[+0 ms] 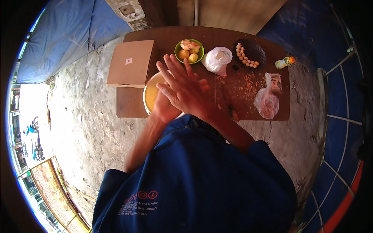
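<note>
My right hand [182, 87] lies across my left hand [166, 109], palm to palm, above a pale round basin [150, 83]. The right fingers are stretched and spread, pointing up and to the left. Under them, the left hand is mostly covered; its fingertips show past the right hand's edge, stretched out. Whatever may lie between the palms is hidden. Inside the basin, partly behind the hands, is something yellowish. At the table's far right, several pale balls [244, 58] sit in a curved row on a round black tray [259, 50].
On the brown table [217, 35] stand a cardboard box [130, 64], a green bowl [202, 51] of yellowish round pieces, and a white plastic bag [218, 58]. Right lie scattered crumbs [248, 83], a clear bag [267, 104], a small pack [276, 82] and an orange-capped bottle [284, 63].
</note>
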`<state>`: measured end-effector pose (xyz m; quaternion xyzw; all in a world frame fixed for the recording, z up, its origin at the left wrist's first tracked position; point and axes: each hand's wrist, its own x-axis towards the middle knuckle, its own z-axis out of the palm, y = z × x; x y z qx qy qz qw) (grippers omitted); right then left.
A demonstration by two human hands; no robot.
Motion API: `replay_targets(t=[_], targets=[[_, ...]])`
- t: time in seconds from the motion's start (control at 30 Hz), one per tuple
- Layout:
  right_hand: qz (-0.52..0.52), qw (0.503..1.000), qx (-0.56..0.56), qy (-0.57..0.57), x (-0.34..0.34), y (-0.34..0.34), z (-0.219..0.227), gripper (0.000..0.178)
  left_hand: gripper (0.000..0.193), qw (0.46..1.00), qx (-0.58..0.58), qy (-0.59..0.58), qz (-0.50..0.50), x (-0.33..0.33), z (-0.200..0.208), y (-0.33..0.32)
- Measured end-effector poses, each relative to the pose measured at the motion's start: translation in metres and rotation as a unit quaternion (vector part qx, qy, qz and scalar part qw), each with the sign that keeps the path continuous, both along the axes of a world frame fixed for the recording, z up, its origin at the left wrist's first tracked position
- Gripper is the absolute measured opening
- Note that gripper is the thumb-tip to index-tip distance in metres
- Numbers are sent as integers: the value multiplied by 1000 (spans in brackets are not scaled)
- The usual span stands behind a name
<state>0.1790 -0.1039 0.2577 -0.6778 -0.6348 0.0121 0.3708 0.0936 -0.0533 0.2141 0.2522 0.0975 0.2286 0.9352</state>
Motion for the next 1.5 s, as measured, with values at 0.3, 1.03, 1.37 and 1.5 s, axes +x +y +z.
replay_targets(t=[0.3,1.03,1.37,1.5], targets=[[50,998,-24,17,1,3,3,65,60,948,-208,-148,-190,1,-11,0],[27,994,-104,-32,8,1,7,74,61,923,-315,-206,-78,5,-9,13],[92,988,-66,108,-5,-2,-3,70,65,974,-211,-87,7,-8,4,19],[100,995,-10,16,-5,-5,-10,72,60,978,-172,-80,-81,-6,4,5]])
